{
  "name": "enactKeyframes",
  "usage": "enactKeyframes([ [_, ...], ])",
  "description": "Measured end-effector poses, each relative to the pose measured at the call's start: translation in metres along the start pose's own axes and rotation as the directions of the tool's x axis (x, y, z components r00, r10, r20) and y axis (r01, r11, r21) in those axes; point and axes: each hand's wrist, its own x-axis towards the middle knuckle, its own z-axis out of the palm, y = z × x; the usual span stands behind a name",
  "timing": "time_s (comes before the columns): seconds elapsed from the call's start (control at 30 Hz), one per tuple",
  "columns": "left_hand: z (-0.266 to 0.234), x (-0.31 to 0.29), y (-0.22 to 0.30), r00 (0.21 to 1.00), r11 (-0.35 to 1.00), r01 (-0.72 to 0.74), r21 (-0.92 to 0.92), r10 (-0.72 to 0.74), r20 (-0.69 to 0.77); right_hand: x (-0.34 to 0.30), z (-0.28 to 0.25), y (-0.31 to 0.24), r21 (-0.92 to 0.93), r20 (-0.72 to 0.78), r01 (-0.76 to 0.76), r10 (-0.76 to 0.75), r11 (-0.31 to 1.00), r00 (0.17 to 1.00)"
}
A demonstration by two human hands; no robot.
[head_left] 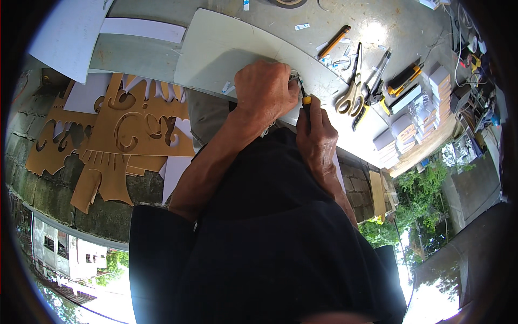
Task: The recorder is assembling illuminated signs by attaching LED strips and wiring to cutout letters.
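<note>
My left hand is closed in a fist over the near edge of a white board. What its fingers grip is mostly hidden; a small pale piece shows beside the fingertips. A whitish cord-like strand hangs below that wrist. Just to the right, my right hand is wrapped around a slim screwdriver-like tool with a black and yellow handle. Its thin dark shaft points away from me, its tip close to the left fingertips. Whether the tip touches anything cannot be made out.
Right of the board lie gold-handled scissors, pliers, an orange cutter and a black and yellow tool. White blocks stand at the table's right edge. Brown cut-out sheets are stacked at lower left.
</note>
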Motion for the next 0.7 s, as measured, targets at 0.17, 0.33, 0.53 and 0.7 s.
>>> enactKeyframes([
  [0.17, 0.003, -0.001, -0.002, 0.999, 1.0, -0.013, -0.01, 0.012, -0.038, -0.001, 0.0, -0.001, 0.001, 0.005, -0.003, 0.003, 1.0, 1.0],
  [0.33, 0.002, -0.001, 0.0, 1.0, 1.0, 0.002, 0.004, -0.002, -0.029, -0.003, -0.002, -0.001, -0.015, 0.028, -0.022, 0.022, 1.0, 0.999],
  [0.53, 0.0, 0.0, 0.0, 0.999, 1.0, 0.005, -0.001, -0.005, -0.036, -0.007, -0.001, 0.002, 0.008, 0.028, -0.034, 0.034, 0.999, 0.999],
  [0.7, 0.0, -0.002, 0.001, 0.999, 1.0, 0.008, 0.003, -0.007, -0.034, -0.01, -0.006, 0.0, -0.004, 0.074, -0.07, 0.07, 0.998, 0.995],
])
